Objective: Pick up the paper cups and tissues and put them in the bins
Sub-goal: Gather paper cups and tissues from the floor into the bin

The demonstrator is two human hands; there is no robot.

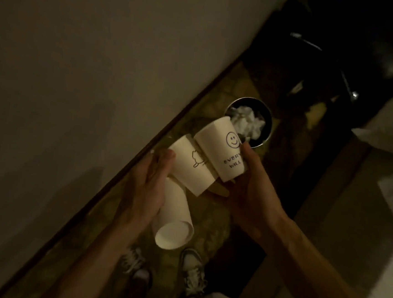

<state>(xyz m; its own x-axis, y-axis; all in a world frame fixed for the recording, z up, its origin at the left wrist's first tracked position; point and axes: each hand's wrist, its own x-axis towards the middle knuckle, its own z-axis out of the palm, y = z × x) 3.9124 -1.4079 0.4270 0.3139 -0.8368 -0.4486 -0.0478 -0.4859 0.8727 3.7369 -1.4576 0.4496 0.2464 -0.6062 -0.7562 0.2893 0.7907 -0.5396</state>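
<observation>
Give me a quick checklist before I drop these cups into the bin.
1. Bin under the cups: not ok; only the smiley cup overlaps its rim.
2. Room in the bin: cannot tell; tissues fill much of the opening.
3. Right hand grip: ok; thumb on the smiley cup.
4. Left hand support: ok; flat fingers press the tree cup.
5. Plain cup secure: cannot tell; it hangs below the left hand.

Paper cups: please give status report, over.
Left hand presses sketch cup and plain cup; right hand grips smiley cup. None in bin yet; tissues lie inside. Nothing blocks bin.
</observation>
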